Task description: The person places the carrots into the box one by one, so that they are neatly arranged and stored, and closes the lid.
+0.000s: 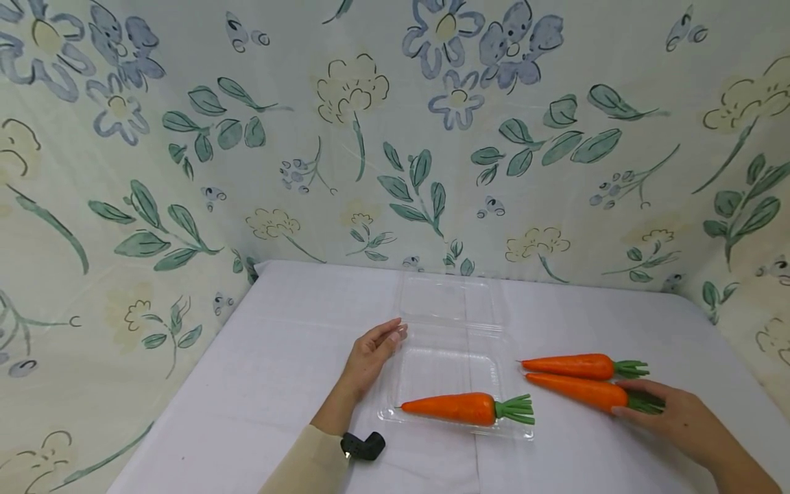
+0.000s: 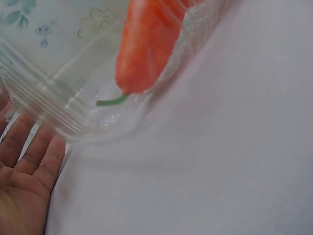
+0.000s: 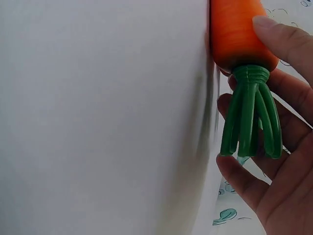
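Note:
A clear plastic clamshell container [image 1: 441,370] lies with its lid [image 1: 432,300] folded back, away from me. One orange carrot [image 1: 453,408] lies in its near part, green stems pointing right; the left wrist view shows the carrot's tapered end [image 2: 146,54] through the plastic. My left hand [image 1: 370,353] holds the container's left rim between thumb and fingers. To the right of the container, two more carrots lie side by side. My right hand [image 1: 681,412] grips the nearer carrot [image 1: 577,390] at its stem end, thumb on the orange body. The farther carrot [image 1: 570,366] is untouched.
A white cloth covers the table [image 1: 284,329]. Behind and at both sides hangs a floral curtain [image 1: 345,171]. A black device [image 1: 364,446] is on my left wrist, by the beige sleeve [image 1: 315,460].

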### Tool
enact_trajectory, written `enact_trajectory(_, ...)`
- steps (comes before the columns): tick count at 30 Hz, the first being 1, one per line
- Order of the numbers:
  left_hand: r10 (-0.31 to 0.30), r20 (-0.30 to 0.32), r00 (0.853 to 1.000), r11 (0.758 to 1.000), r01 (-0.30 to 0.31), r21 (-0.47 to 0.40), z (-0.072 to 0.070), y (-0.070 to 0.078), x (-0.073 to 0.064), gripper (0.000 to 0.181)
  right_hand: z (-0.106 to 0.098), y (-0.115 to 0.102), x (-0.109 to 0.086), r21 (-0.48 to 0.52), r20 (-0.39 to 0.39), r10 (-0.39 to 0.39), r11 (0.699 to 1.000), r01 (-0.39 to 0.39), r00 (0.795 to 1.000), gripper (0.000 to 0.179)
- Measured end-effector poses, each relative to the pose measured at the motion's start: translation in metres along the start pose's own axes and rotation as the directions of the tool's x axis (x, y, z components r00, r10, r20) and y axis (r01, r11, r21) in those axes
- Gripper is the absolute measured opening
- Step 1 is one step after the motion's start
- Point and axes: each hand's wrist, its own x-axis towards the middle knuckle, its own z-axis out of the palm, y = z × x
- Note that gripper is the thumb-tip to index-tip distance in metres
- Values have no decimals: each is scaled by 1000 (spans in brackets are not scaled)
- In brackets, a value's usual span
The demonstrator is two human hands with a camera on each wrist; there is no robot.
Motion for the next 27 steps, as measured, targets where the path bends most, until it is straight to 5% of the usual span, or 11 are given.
enact_trajectory(11,-2,-2,1000,1000,1,-8,1,2,-1,43,-15,-9,-14,32,-171,-99,994,105,980,97)
enact_trajectory(23,0,-6,1000,1000,0,6,1,2,-1,42,-29,-45,-32,72,-339,-164,977,200,926,83)
enact_trajectory(27,-1,-6,1000,1000,1,11,0,0,-1,43,-23,-64,-38,44,-380,-270,950,309,885,71)
